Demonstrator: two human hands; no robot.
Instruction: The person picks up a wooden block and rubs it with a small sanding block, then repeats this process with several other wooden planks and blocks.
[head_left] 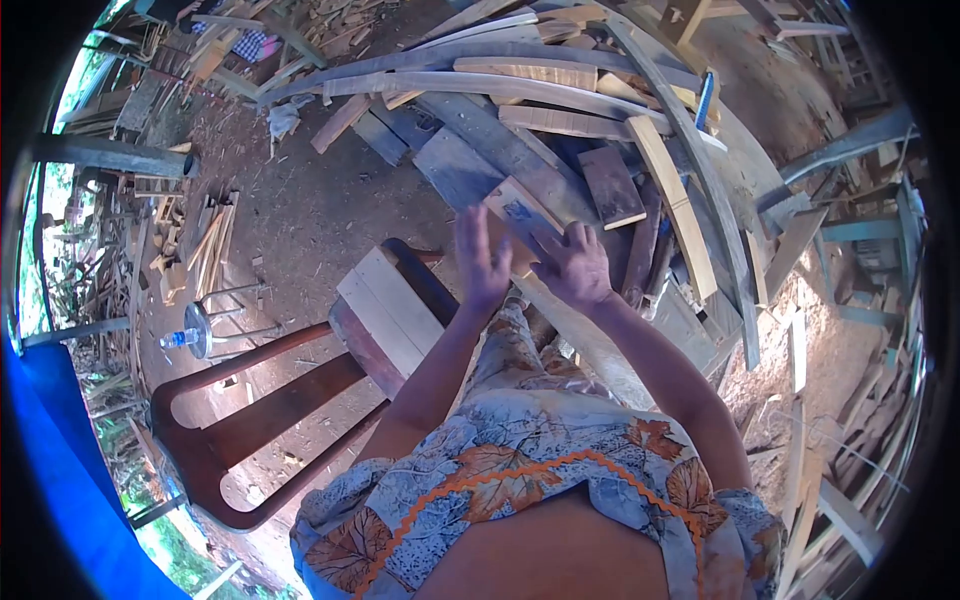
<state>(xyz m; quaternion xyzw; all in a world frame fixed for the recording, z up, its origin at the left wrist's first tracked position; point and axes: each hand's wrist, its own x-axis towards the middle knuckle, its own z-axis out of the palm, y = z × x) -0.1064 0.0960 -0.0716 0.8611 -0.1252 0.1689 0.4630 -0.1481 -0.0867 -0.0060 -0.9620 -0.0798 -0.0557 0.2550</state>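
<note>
**Left hand [484, 262] and right hand [580, 268] at a short wooden block [516, 204]**

In the head view, the block lies in front of the person, at the near side of a heap of planks [470, 140], with a dark bluish patch on its upper face. The left hand stands just beside the block's left edge, its fingers raised and spread, blurred, with nothing visible in the palm. The right hand is at the block's near end, fingers partly curled; whether it grips the wood or only rests against it, I cannot tell.

Just beyond the right hand lies a darker, thick block [610, 186], and to its right a pale, slightly curved strip [672, 205]. Long curved timbers [500, 85] cross the far side of the heap.

To the left, a dark brown chair [290, 410] leans over with its back toward the lower left; pale boards [385, 305] lie against its seat. Farther left are a round stool [198, 330] and a plastic bottle [180, 339]. A blue sheet [70, 480] hangs at the lower left edge.
</note>
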